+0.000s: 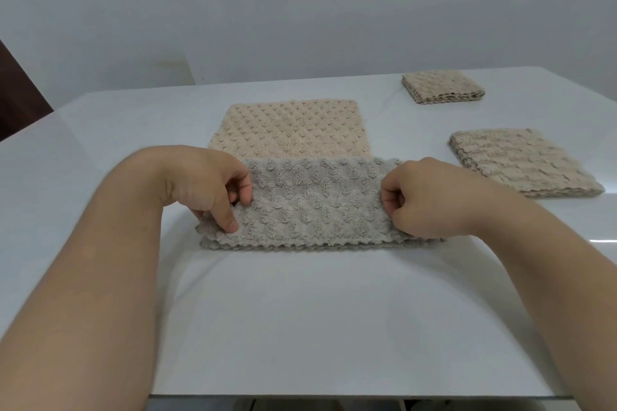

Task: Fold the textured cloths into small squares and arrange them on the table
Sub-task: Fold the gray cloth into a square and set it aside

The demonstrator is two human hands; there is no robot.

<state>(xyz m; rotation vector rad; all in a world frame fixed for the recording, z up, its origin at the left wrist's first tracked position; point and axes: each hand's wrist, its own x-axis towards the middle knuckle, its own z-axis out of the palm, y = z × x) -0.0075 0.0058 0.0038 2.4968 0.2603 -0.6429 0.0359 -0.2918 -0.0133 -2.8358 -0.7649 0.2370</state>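
A grey textured cloth (314, 203) lies folded in half as a long strip in the middle of the white table (300, 327). My left hand (207, 187) pinches its left end, thumb pressing on top. My right hand (424, 197) grips its right end with curled fingers. Behind it a beige textured cloth (290, 128) lies flat and unfolded, partly covered by the grey one. Two beige cloths sit folded into squares: one at the far right (442, 87), a larger-looking one nearer on the right (521, 160).
The table's near edge (334, 396) runs across the bottom of the view. A plain wall stands behind the table, and a dark brown surface (16, 93) shows at the far left.
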